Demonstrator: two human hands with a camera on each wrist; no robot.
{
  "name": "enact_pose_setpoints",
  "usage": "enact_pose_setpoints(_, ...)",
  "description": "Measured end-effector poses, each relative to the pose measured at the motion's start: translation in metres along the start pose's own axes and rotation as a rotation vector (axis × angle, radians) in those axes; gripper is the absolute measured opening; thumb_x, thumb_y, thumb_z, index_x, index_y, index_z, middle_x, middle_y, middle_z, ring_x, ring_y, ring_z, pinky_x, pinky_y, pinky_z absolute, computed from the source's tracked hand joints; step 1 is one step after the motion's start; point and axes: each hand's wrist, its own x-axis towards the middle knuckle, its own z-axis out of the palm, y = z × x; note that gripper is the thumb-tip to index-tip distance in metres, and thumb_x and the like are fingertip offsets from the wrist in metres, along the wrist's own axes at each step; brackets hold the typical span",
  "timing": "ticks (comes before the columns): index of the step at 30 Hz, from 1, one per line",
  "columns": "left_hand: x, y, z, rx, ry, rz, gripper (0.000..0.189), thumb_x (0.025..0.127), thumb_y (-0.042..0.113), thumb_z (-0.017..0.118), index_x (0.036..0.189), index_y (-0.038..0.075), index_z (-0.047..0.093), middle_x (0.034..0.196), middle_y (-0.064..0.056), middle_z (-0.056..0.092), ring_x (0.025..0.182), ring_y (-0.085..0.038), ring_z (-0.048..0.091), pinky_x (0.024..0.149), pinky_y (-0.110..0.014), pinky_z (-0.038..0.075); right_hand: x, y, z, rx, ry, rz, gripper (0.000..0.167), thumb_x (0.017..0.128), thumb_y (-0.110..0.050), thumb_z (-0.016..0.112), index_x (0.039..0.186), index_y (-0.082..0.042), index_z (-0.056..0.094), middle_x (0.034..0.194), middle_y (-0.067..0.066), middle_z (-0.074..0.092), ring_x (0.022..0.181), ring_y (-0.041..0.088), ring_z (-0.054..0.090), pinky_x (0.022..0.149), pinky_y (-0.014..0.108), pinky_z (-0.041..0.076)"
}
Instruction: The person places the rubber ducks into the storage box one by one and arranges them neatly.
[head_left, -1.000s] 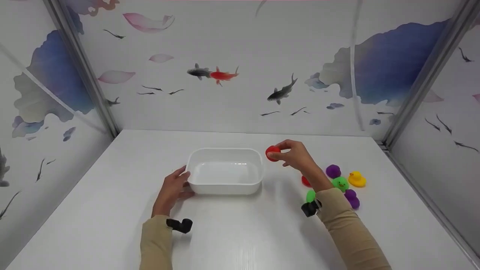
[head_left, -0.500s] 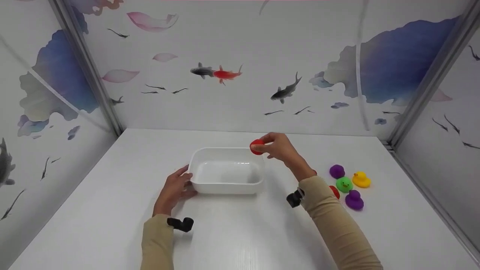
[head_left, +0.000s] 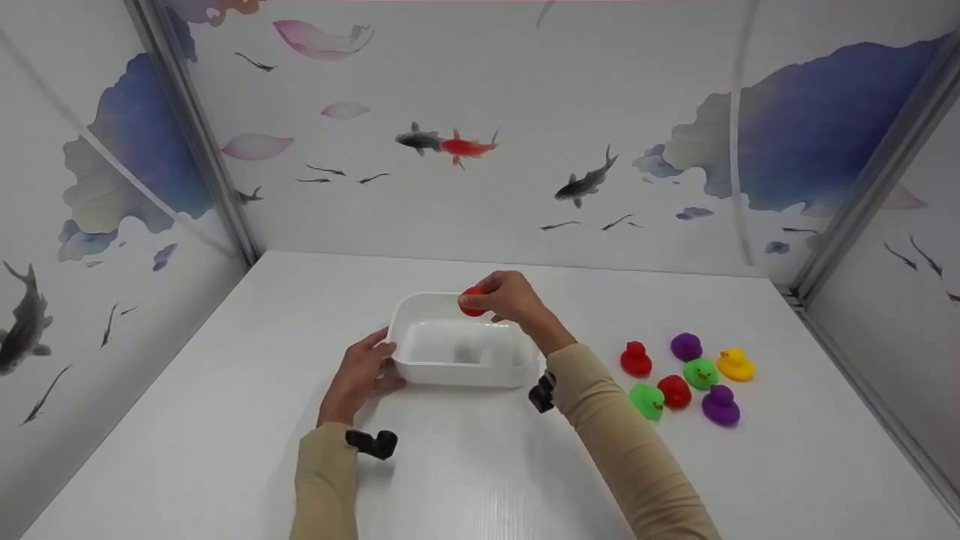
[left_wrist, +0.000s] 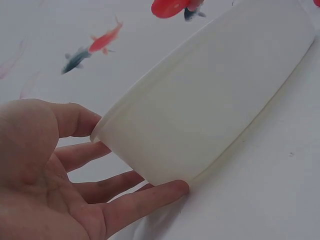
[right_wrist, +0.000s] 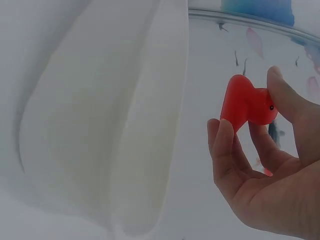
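Note:
My right hand (head_left: 514, 298) pinches a small red rubber duck (right_wrist: 246, 102) between thumb and fingers, raised over the far part of a white rectangular basin (head_left: 442, 373). The duck's round head and one black eye show in the right wrist view. At the basin's left end, my left hand (head_left: 364, 375) holds the side. Its digits are spread from the rim down to the lower edge in the left wrist view, where the basin wall (left_wrist: 200, 95) fills the middle. A soft shadow falls on the basin's floor, and no ducks show inside.
Several rubber ducks lie loosely grouped on the white table (head_left: 465, 480) to the right, among them a yellow duck (head_left: 735, 365), a purple duck (head_left: 721, 407) and a green duck (head_left: 646, 401). Printed panels with a fish pattern enclose the back and sides.
My right hand has carried the red duck leftward from beside the basin to over it, uncovering the ducks behind the forearm. The left hand stays at the basin; the head view has shifted slightly.

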Motion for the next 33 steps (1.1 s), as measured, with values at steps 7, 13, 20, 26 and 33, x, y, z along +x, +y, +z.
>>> enact_pose_setpoints(7, 0.0, 0.001, -0.001, 0.001, -0.006, -0.005, 0.053, 0.104, 0.02, 0.048, 0.155, 0.016, 0.038, 0.152, -0.018, 0.049, 0.136, -0.036, 0.052, 0.103, -0.049, 0.054, 0.015, 0.007, 0.028, 0.023, 0.016, 0.039, 0.042, 0.086, -0.031, 0.08, 0.115, -0.003, 0.067, 0.118, 0.014, 0.068, 0.104, 0.025, 0.066, 0.084, 0.032, 0.062)
enact_pose_setpoints(13, 0.0, 0.002, -0.002, 0.021, 0.004, -0.015, 0.052, 0.104, 0.022, 0.049, 0.155, 0.018, 0.038, 0.152, -0.016, 0.049, 0.135, -0.035, 0.053, 0.103, -0.049, 0.054, 0.027, 0.005, 0.046, 0.088, 0.029, 0.057, 0.042, 0.085, -0.027, 0.081, 0.113, 0.001, 0.066, 0.118, 0.017, 0.068, 0.102, 0.024, 0.066, 0.085, 0.032, 0.062)
enact_pose_setpoints(20, 0.001, -0.003, -0.002, 0.033, 0.004, -0.03, 0.05, 0.104, 0.025, 0.051, 0.153, 0.021, 0.042, 0.152, -0.013, 0.051, 0.134, -0.033, 0.054, 0.103, -0.049, 0.054, 0.035, 0.009, 0.065, 0.086, 0.048, 0.104, 0.041, 0.084, -0.027, 0.082, 0.11, 0.0, 0.067, 0.113, 0.015, 0.07, 0.097, 0.021, 0.066, 0.086, 0.031, 0.06)
enact_pose_setpoints(26, 0.001, -0.004, -0.002, -0.01, 0.007, -0.033, 0.051, 0.103, 0.023, 0.051, 0.153, 0.018, 0.042, 0.152, -0.015, 0.049, 0.135, -0.035, 0.053, 0.101, -0.051, 0.054, 0.042, 0.013, 0.084, 0.062, 0.066, 0.147, 0.039, 0.082, -0.028, 0.084, 0.106, -0.002, 0.069, 0.107, 0.012, 0.07, 0.091, 0.018, 0.063, 0.08, 0.027, 0.057)
enact_pose_setpoints(33, 0.003, -0.003, 0.001, -0.007, 0.017, -0.016, 0.051, 0.104, 0.022, 0.051, 0.153, 0.015, 0.041, 0.151, -0.018, 0.05, 0.132, -0.036, 0.056, 0.096, -0.049, 0.058, 0.047, 0.016, 0.096, 0.022, 0.1, 0.138, 0.033, 0.08, -0.022, 0.085, 0.098, 0.001, 0.07, 0.093, 0.009, 0.07, 0.08, 0.016, 0.059, 0.067, 0.023, 0.051)
